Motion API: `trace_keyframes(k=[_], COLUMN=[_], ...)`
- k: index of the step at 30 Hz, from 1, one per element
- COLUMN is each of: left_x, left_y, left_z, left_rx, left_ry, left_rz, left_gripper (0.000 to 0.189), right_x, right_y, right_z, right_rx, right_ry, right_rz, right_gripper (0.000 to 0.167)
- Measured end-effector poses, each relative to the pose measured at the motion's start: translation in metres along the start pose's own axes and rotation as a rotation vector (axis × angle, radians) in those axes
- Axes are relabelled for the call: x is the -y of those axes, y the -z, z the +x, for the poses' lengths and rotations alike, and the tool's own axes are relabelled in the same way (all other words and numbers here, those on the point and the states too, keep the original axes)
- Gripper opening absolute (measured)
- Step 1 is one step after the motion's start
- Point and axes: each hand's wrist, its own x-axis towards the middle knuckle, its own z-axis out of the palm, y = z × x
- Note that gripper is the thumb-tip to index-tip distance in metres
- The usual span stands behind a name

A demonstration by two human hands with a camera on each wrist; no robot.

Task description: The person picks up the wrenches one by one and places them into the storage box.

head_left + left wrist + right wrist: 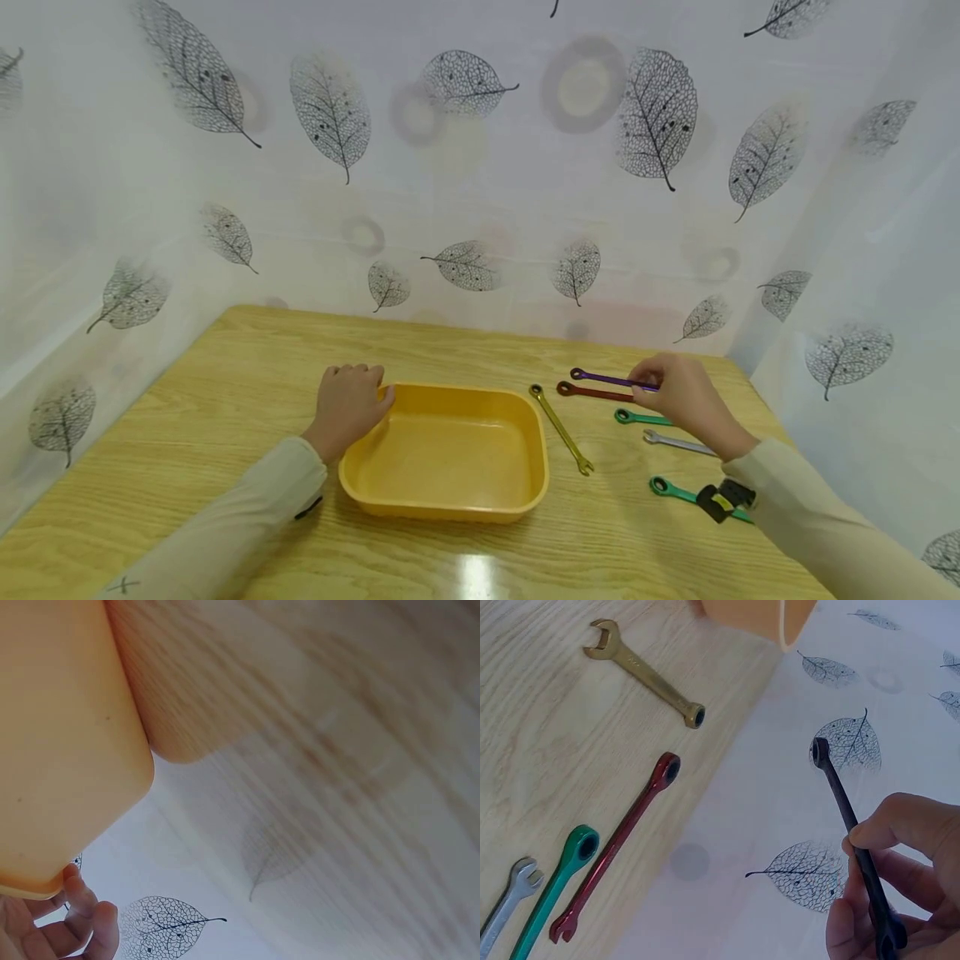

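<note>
Head view: right grip (678, 400) pinches purple wrench (606, 379), best kept clear of red wrench (600, 392); left grip (347, 410) holds tray (450, 457).

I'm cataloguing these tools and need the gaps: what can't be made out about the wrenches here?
Upper green wrench and silver wrench: second ends behind the right hand and wrist (head view), cut off by the edge (right wrist view).
Lower green wrench: middle, behind the black wrist device (head view).
Yellow wrench: markings, too small to read (right wrist view).
</note>
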Motion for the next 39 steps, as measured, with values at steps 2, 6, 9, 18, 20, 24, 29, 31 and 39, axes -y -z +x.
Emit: trace_keyframes(k=[2,6,9,18,20,24,29,31,39], left_x=[0.000,0.000,0.001,0.002,0.002,0.003,0.003,0.002,0.002], left_y=[-0.001,-0.002,-0.002,-0.003,-0.004,-0.005,-0.004,-0.003,-0.003], left_z=[0.000,0.000,0.000,0.001,0.001,0.001,0.000,0.000,0.000], left_rx=[0.008,0.009,0.005,0.006,-0.001,-0.003,-0.014,-0.018,-0.009], left_ry=[0.004,0.004,0.003,0.004,0.002,0.000,-0.009,-0.009,-0.008], left_rz=[-0.001,0.003,0.004,-0.005,-0.005,-0.001,0.008,0.008,0.002], left_gripper=[0.023,0.023,0.023,0.023,0.023,0.023,0.023,0.023,0.023], right_x=[0.005,0.016,0.024,0.040,0.044,0.053,0.065,0.069,0.085], right_y=[0.000,0.001,0.000,-0.010,-0.012,-0.015,-0.020,-0.022,-0.032], right_z=[0.002,0.005,0.008,0.017,0.019,0.023,0.028,0.030,0.036], right_rx=[0.003,0.007,0.014,0.012,0.007,-0.001,0.006,0.015,0.021], right_ry=[0.006,0.028,0.043,0.106,0.130,0.164,0.189,0.193,0.240], right_rz=[0.007,0.007,0.019,0.009,0.013,0.032,0.057,0.073,0.111], right_gripper=[0.010,0.009,0.010,0.007,0.007,0.006,0.006,0.006,0.007])
